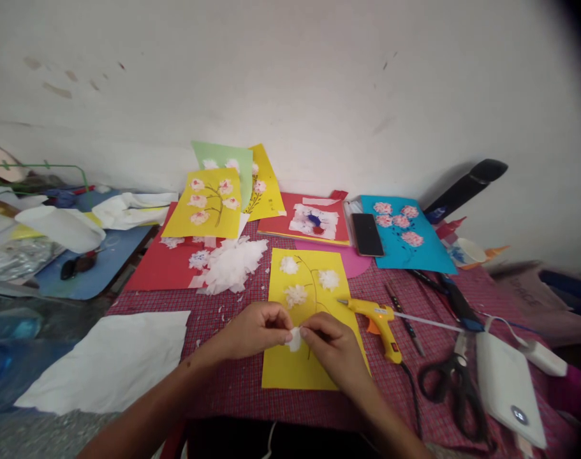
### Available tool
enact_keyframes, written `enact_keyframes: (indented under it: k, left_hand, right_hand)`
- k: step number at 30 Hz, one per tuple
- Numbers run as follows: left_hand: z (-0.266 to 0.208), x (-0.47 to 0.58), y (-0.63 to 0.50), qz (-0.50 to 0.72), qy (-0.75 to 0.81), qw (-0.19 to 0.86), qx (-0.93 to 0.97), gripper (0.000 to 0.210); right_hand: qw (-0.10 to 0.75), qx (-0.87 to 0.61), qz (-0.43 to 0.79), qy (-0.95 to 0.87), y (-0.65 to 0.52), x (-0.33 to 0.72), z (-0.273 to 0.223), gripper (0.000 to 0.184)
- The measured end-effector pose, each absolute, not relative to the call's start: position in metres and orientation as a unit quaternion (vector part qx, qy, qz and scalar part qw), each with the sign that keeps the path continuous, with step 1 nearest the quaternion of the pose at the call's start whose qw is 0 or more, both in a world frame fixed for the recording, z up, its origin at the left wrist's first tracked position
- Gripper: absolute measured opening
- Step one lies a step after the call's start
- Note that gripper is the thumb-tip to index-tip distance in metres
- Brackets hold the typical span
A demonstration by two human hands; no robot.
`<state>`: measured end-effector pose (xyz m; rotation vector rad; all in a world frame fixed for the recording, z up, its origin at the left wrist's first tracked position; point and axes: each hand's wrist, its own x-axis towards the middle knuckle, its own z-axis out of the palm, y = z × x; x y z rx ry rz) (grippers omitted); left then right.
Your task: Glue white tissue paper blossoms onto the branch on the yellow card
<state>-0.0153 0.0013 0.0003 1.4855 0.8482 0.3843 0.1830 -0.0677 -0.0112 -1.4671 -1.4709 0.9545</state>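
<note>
Tissue point(294, 342) pinched in the grip of left hand point(261, 326) and right hand point(337, 347) could tear if tugged; glue gun point(377, 313), nozzle point(342, 301) over the yellow sheet point(290, 375), might drip.

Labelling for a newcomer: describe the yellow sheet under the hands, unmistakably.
On the red checked tablecloth, find the yellow glue gun. Mostly left of it, beneath the left hand and right hand, lies the yellow sheet. Its flowers are white; those on the yellow cards behind show pink.
</note>
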Motion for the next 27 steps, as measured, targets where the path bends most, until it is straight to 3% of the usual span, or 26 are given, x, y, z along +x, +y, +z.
enact_keyframes:
  k: [7,10,15,22,27]
  left_hand:
    - [-0.003,-0.023,0.002,0.153,0.393,0.605,0.676,0.009]
    - [-0.003,-0.028,0.007,0.143,0.402,0.511,0.746,0.008]
    - [-0.002,-0.022,0.019,0.193,0.406,0.3,0.841,0.03]
    - [-0.005,0.007,0.036,0.1,0.357,0.168,0.913,0.041]
    - [-0.007,0.008,0.04,0.067,0.348,0.137,0.925,0.036]
  right_hand:
    - [0.421,-0.607,0.361,-0.569,-0.071,0.188,-0.015,0.015]
    - [0.403,-0.645,0.37,-0.533,-0.074,0.192,-0.017,0.018]
    - [0.37,-0.661,0.377,-0.533,-0.071,0.196,-0.017,0.02]
    - [0.301,-0.649,0.326,-0.618,-0.058,0.206,-0.005,0.017]
    - [0.246,-0.658,0.31,-0.641,-0.056,0.216,-0.01,0.017]
